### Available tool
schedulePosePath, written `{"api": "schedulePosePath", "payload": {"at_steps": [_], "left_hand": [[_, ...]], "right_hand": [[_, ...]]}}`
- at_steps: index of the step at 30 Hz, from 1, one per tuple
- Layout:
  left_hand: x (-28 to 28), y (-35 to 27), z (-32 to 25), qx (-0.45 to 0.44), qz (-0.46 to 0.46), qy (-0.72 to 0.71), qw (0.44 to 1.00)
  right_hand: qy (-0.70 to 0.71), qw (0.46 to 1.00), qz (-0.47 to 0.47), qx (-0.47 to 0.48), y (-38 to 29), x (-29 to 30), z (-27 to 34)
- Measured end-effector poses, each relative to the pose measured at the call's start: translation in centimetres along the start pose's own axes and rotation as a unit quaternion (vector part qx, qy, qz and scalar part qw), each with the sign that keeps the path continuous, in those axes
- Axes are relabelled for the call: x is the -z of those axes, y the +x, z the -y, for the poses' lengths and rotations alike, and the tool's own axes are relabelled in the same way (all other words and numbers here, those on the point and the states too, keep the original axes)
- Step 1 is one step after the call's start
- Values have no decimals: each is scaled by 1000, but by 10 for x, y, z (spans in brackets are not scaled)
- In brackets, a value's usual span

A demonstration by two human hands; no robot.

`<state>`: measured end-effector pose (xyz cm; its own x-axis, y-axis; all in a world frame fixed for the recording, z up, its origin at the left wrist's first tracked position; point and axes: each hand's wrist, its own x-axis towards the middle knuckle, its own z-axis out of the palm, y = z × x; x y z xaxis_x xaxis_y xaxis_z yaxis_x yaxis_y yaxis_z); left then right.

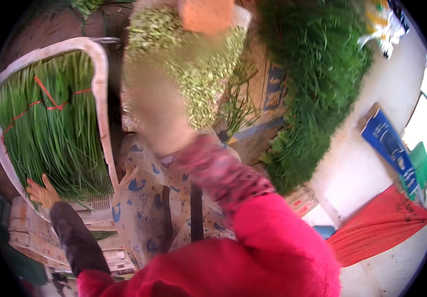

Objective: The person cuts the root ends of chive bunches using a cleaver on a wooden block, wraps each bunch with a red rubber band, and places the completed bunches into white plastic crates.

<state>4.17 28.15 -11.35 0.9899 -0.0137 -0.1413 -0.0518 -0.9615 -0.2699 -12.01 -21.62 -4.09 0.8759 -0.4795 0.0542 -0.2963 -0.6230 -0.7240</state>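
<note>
My left hand [43, 192] rests at the near left corner of a white plastic crate [102, 96], fingers apart, at the leaf ends of the green chives [57, 152]. Thin red ties [50, 96] run across these bundles. My right hand [161, 115] is badly blurred over a pile of short cut green stalk pieces [202, 89]; whether it holds anything is hidden by the blur. Beyond it is a blurred orange object [207, 15] of unclear kind, at the pile's far edge. A patterned apron [139, 193] covers my lap below the pile.
A large heap of leafy greens [317, 89] lies to the right, beside a printed cardboard box [269, 85] with loose stalks [237, 107] on it. Stacked crates [31, 230] stand at lower left. A red cloth [380, 226] and a blue printed box [389, 144] are farther right.
</note>
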Motion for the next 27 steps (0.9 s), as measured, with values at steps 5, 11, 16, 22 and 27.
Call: {"api": "schedulePosePath", "payload": {"at_steps": [5,11,16,22,27], "left_hand": [[140,-64,-162,-287,-90,-124,946],[132,-110,-318,-384,97,-387,833],[144,-107,-383,-348,21,-121,929],[117,-121,-429,-340,71,-295,890],[16,-41,-350,-48,272,-414,867]], "right_hand": [[-102,871,-112,-468,-135,172,-149],[-51,744,-82,-661,-338,250,-215],[121,807,-21,-578,-253,194,-193],[205,820,19,-535,-176,87,-181],[378,692,-41,-614,-134,72,-140]]}}
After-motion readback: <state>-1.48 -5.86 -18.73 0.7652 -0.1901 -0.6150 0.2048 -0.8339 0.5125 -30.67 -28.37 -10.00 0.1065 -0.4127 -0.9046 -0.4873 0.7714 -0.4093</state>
